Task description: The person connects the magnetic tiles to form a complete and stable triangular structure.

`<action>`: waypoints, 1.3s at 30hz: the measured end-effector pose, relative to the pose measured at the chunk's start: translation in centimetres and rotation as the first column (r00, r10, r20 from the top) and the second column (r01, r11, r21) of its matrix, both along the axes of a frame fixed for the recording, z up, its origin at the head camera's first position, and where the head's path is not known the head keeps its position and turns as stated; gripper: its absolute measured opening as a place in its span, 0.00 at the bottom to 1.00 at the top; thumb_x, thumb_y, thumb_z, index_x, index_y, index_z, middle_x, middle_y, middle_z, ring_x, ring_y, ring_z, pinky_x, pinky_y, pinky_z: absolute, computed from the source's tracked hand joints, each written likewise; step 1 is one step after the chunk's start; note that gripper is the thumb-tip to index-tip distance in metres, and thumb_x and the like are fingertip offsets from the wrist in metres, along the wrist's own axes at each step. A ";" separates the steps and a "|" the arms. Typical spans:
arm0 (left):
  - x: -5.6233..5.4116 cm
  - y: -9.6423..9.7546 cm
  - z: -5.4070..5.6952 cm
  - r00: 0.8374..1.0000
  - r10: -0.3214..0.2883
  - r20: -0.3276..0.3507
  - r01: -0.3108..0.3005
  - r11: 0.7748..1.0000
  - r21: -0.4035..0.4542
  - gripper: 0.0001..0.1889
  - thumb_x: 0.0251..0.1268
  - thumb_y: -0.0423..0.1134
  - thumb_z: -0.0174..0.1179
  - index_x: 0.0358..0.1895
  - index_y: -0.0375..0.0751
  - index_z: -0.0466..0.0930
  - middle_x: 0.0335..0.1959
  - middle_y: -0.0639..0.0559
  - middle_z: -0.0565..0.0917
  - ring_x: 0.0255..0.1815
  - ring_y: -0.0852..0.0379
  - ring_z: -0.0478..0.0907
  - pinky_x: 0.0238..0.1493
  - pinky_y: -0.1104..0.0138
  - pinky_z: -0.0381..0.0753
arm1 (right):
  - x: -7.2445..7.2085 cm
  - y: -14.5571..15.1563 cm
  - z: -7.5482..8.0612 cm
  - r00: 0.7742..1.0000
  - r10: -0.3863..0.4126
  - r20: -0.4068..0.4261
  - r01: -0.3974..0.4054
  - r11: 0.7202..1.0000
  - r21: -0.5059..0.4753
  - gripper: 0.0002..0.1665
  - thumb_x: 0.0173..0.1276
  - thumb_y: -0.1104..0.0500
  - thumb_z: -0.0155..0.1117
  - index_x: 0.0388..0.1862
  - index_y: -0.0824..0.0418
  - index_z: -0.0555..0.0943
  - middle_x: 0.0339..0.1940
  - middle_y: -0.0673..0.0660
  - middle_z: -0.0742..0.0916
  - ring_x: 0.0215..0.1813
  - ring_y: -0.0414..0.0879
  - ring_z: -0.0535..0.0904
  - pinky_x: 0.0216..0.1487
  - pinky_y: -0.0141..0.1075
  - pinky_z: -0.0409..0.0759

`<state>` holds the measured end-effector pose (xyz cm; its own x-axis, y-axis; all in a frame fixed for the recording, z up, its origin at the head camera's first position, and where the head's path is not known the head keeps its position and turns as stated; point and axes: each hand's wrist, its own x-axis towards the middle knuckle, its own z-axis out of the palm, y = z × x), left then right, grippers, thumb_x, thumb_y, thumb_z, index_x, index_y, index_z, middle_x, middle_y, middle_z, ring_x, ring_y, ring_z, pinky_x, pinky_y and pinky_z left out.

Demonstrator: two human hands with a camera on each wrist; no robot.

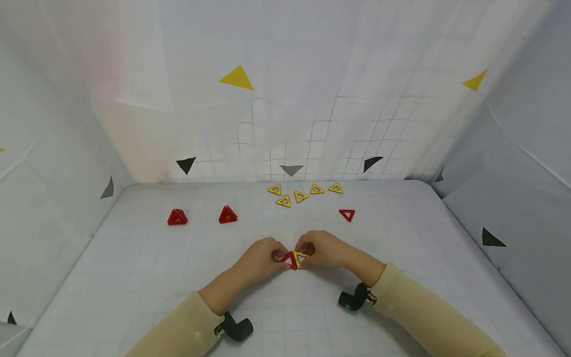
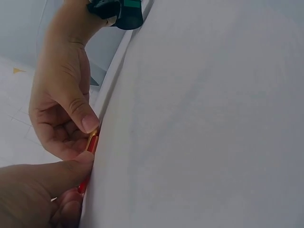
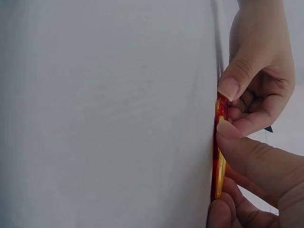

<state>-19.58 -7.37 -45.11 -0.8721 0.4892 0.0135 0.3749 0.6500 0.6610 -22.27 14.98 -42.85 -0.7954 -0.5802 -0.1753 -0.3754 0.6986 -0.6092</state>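
Observation:
My left hand (image 1: 263, 259) pinches a red triangular tile (image 1: 294, 261) between thumb and fingers. A yellow triangular tile (image 1: 301, 253) is pinched by my right hand (image 1: 329, 249). Both tiles have open centres, and they meet edge to edge low over the table. In the left wrist view the red tile (image 2: 83, 184) shows edge-on beneath the left thumb. The right wrist view shows the yellow tile (image 3: 221, 175) edge-on under the right thumb, with the other hand's fingertips close by. Fingers hide parts of both tiles.
Two red pyramids (image 1: 177, 217) (image 1: 228, 214) stand at the back left. Several loose yellow triangular tiles (image 1: 284, 201) lie near the back edge, and one red triangular tile (image 1: 347, 214) lies right of centre. White cloth walls (image 1: 285, 119) enclose the white gridded table (image 1: 147, 277).

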 end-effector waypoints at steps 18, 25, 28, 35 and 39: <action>-4.2 -0.2 0.5 0.981 0.151 0.121 -0.162 0.983 0.089 0.13 0.66 0.45 0.68 0.50 0.47 0.84 0.40 0.58 0.81 0.43 0.58 0.77 0.48 0.63 0.79 | -0.4 0.4 0.0 1.000 0.022 0.018 -0.022 1.000 -0.002 0.14 0.56 0.56 0.80 0.41 0.50 0.86 0.32 0.44 0.83 0.37 0.42 0.78 0.43 0.36 0.79; -8.2 0.8 0.5 0.937 0.334 0.102 -0.345 0.930 0.129 0.21 0.64 0.48 0.69 0.57 0.44 0.81 0.49 0.50 0.80 0.51 0.52 0.75 0.54 0.59 0.78 | -0.5 0.3 0.0 0.999 0.031 0.025 -0.031 1.000 0.002 0.14 0.56 0.55 0.80 0.40 0.50 0.85 0.32 0.44 0.83 0.37 0.42 0.77 0.42 0.37 0.79; -9.6 1.3 0.1 0.918 0.385 0.099 -0.396 0.906 0.148 0.25 0.63 0.48 0.70 0.60 0.43 0.80 0.52 0.47 0.79 0.54 0.51 0.75 0.58 0.58 0.77 | -0.6 0.3 -0.1 0.999 0.032 0.031 -0.032 0.999 0.001 0.14 0.56 0.55 0.80 0.40 0.49 0.85 0.32 0.44 0.83 0.38 0.43 0.77 0.43 0.37 0.79; -11.7 2.3 -0.8 0.879 0.477 0.028 -0.474 0.864 0.168 0.27 0.59 0.48 0.73 0.60 0.40 0.81 0.54 0.44 0.79 0.57 0.48 0.76 0.60 0.55 0.74 | -0.8 0.4 -0.3 0.999 0.044 0.028 -0.044 0.999 -0.007 0.14 0.56 0.56 0.81 0.40 0.49 0.85 0.32 0.44 0.83 0.38 0.43 0.77 0.43 0.37 0.78; -12.3 2.8 -1.1 0.857 0.515 -0.021 -0.510 0.852 0.117 0.30 0.57 0.53 0.73 0.61 0.42 0.81 0.55 0.45 0.80 0.58 0.46 0.75 0.61 0.54 0.72 | -0.8 0.4 -0.3 0.999 0.047 0.024 -0.047 0.999 -0.006 0.14 0.56 0.56 0.80 0.40 0.49 0.85 0.32 0.44 0.83 0.38 0.42 0.77 0.43 0.37 0.79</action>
